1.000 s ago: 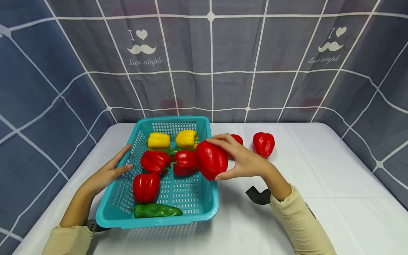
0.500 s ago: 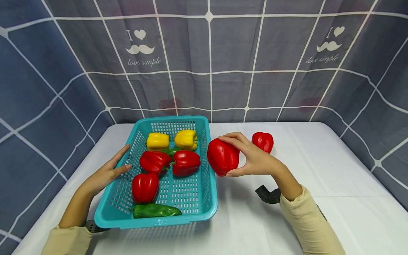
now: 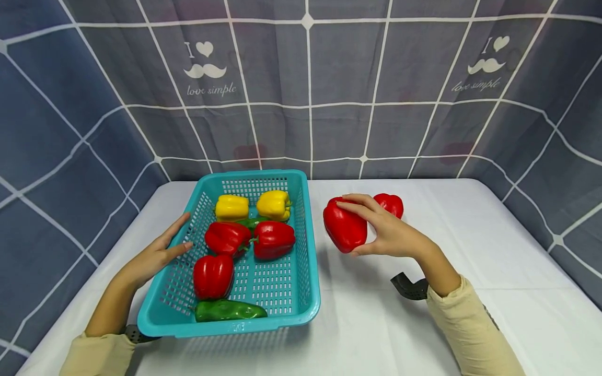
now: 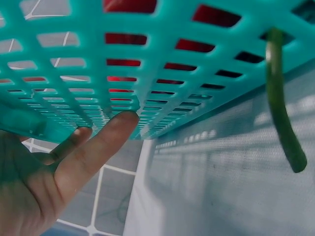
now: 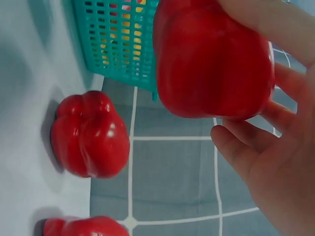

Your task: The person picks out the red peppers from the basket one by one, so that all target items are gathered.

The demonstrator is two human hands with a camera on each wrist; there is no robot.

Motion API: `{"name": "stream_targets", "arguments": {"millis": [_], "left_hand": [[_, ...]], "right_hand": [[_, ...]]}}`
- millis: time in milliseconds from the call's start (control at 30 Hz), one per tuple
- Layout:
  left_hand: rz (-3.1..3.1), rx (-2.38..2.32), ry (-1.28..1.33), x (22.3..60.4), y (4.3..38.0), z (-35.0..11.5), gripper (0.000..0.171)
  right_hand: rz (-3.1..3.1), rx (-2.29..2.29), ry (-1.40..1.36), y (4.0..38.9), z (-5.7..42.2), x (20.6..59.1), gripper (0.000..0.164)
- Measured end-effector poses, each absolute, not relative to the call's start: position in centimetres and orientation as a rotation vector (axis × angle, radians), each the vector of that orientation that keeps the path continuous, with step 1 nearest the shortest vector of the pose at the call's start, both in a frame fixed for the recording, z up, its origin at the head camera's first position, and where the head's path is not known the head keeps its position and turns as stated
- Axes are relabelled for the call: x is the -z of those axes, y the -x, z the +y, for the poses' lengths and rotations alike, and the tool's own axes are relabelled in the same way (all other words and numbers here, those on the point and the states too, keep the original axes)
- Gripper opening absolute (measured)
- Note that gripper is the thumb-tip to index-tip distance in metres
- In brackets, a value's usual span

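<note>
My right hand [image 3: 388, 230] holds a red bell pepper [image 3: 345, 225] between thumb and fingers, above the table to the right of the basket. Close up in the right wrist view, this held pepper [image 5: 211, 64] fills the upper middle. My left hand [image 3: 152, 258] rests against the left side of the turquoise basket [image 3: 312, 292]; the left wrist view has its straight fingers [image 4: 93, 152] at the perforated outer wall. Inside the basket are several red peppers [image 3: 213, 277], two yellow peppers [image 3: 232, 208], a long green pepper [image 3: 230, 310] and another green one, partly covered.
Behind the right hand a red pepper [image 3: 390, 204] lies on the white tablecloth [image 3: 494, 250]. Two loose red peppers, one nearer [image 5: 90, 135], appear in the right wrist view. A green stem [image 4: 283, 103] pokes through the basket wall. Grey checked curtains surround the table.
My right hand has carried the red pepper rightward, from over the basket's right rim to above the tablecloth. The left hand and the basket's contents have stayed put.
</note>
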State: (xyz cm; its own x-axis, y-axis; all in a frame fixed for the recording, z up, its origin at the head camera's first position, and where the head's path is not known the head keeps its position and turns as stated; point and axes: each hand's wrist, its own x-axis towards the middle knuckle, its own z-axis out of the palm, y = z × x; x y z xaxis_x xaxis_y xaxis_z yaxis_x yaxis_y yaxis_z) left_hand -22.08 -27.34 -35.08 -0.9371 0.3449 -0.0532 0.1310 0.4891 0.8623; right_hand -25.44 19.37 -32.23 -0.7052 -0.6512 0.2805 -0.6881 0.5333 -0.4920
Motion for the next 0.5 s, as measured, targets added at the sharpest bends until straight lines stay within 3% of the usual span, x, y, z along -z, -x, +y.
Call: {"name": "stream_targets", "arguments": {"millis": [500], "left_hand": [[2.534,-1.413,-0.405,35.3,22.1,-27.4,0.072]], "right_hand": [[-2.633,-0.882,-1.128,26.4,21.6,32.8,0.085]]}}
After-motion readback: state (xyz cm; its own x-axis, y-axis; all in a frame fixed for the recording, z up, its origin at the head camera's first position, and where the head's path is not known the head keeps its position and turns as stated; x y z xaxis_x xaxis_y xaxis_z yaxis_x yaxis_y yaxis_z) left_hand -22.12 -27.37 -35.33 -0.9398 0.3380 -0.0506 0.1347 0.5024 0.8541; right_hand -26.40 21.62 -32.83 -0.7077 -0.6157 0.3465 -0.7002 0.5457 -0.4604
